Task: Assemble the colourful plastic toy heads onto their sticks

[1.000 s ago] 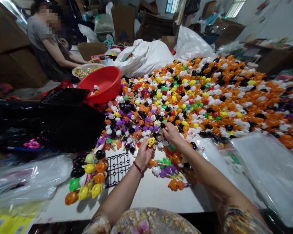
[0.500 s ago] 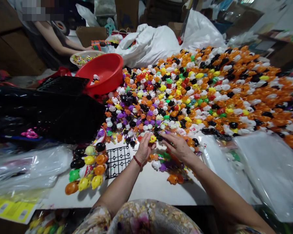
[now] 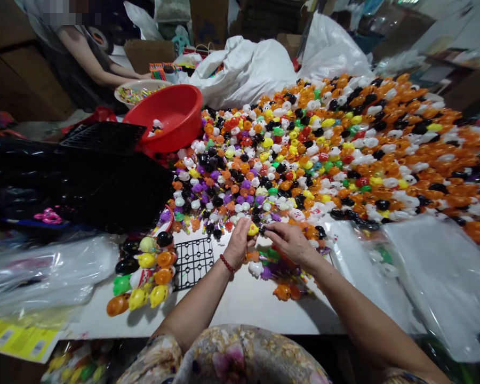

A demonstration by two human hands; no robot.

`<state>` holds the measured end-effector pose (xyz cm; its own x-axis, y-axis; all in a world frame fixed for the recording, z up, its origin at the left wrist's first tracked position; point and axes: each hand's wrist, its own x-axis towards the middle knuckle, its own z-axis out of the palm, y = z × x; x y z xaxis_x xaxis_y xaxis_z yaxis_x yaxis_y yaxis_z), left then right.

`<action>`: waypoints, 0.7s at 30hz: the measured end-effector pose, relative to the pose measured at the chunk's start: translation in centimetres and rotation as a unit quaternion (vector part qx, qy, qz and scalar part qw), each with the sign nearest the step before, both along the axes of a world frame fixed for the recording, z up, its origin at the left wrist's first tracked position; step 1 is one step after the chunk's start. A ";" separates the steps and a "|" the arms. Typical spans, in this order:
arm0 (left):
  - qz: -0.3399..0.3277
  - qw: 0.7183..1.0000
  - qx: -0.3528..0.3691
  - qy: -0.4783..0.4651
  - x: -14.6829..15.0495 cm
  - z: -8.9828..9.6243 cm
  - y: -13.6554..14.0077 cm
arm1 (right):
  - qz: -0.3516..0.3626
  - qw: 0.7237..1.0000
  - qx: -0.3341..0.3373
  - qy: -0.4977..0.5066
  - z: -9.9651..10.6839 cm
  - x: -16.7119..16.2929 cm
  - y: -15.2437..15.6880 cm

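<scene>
My left hand (image 3: 237, 246), with a red bead bracelet at the wrist, is closed around a small yellow plastic toy head (image 3: 253, 229). My right hand (image 3: 291, 244) pinches a small black piece (image 3: 262, 230) right beside that toy; whether the two are joined I cannot tell. Under the right hand lies a loose cluster of toys (image 3: 266, 272) in purple, white, green and orange. A black plastic grid (image 3: 194, 263) rests on the white table to the left, beside rows of round toy heads (image 3: 148, 277).
A large heap of small toys (image 3: 304, 154) spreads over the table's back and right. A red basin (image 3: 172, 117) and black plastic bags (image 3: 76, 184) stand left. Clear bags (image 3: 440, 282) lie at right. Another person's arm (image 3: 92, 69) reaches toward a bowl (image 3: 122, 96).
The yellow toy has shifted slightly right and turned in my left hand. My right fingers have closed to a pinch on the black piece beside it.
</scene>
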<state>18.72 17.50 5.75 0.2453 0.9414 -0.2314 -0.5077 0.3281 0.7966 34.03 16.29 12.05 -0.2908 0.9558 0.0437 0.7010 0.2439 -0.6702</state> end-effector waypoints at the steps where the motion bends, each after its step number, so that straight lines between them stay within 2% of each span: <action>1: 0.000 1.000 0.008 0.014 0.0 0.0 0.0 | -0.009 1.000 0.001 0.006 -0.1 -0.2 -0.1; 7: 0.029 0.991 0.061 0.120 -0.4 -0.6 0.0 | -0.024 0.999 0.019 0.014 -1.3 -1.2 -0.5; 12: 0.020 0.989 0.049 0.137 -1.1 -0.9 0.1 | -0.006 1.000 0.009 -0.001 -2.5 -2.5 -0.8; 16: 0.006 0.997 -0.010 0.074 -1.4 -0.2 0.1 | -0.028 0.991 -0.059 0.113 -3.2 -2.7 -0.7; 19: 0.007 0.999 -0.034 0.025 -1.1 0.5 0.2 | -0.089 0.964 -0.124 0.219 -3.6 -2.2 -0.5; 21: 0.011 0.999 -0.036 0.019 -1.0 0.7 0.1 | -0.117 0.948 -0.151 0.253 -3.8 -1.9 -0.5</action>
